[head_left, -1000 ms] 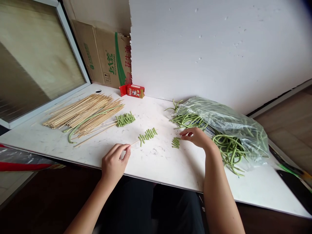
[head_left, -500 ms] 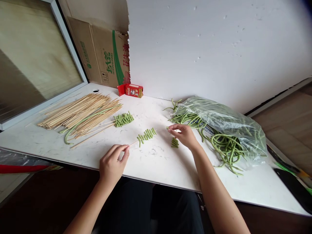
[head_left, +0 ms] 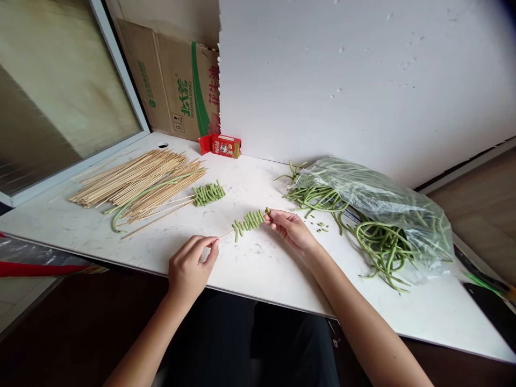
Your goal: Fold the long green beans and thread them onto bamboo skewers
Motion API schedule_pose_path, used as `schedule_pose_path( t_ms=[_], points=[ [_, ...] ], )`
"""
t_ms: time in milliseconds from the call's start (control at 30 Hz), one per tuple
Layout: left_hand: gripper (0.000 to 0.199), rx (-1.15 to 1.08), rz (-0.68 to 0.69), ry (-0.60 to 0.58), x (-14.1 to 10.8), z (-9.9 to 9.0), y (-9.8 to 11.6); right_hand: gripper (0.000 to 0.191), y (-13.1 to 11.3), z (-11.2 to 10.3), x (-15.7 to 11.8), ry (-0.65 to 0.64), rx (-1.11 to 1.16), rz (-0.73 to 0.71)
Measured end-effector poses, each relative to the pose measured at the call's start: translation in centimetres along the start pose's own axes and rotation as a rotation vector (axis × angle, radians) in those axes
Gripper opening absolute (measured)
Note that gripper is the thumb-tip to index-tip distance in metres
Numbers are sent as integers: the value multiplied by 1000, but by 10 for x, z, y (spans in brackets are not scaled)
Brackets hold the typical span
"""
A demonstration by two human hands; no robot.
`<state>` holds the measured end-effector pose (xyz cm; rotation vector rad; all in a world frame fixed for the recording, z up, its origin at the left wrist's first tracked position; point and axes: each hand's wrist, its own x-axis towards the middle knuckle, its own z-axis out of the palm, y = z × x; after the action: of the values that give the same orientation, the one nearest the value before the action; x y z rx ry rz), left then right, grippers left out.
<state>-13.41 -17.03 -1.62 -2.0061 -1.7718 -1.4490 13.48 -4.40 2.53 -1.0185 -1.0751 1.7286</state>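
My left hand (head_left: pixel 194 263) pinches the near end of a thin wooden skewer (head_left: pixel 226 235) between thumb and fingers. Several short pieces of green bean (head_left: pixel 249 221) are threaded side by side along its far half. At the tip, my right hand (head_left: pixel 291 230) is closed on one more bean piece (head_left: pixel 267 211), which touches or nearly touches the skewer's point. Left of them lie finished-looking skewers packed with bean pieces (head_left: pixel 208 194), their sticks pointing toward a large pile of bare skewers (head_left: pixel 133 174).
A clear plastic bag (head_left: pixel 374 188) of long green beans (head_left: pixel 381 244) spills out on the right. Small bean scraps (head_left: pixel 321 228) lie near my right wrist. A red box (head_left: pixel 226 146) and a cardboard carton (head_left: pixel 173 86) stand at the back. A dark flat object (head_left: pixel 489 312) rests at the right edge.
My right hand has moved left with the bean piece, from above the small row of cut beans to the skewer's tip. The view has shifted slightly. My left hand still holds the skewer.
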Motion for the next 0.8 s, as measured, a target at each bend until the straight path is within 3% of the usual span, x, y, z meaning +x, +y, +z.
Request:
schedule_pose_path(
  t_ms=[800],
  points=[
    [10,11,19,-1,2,0,2,31,5,-2,2,-31,12,25]
  ],
)
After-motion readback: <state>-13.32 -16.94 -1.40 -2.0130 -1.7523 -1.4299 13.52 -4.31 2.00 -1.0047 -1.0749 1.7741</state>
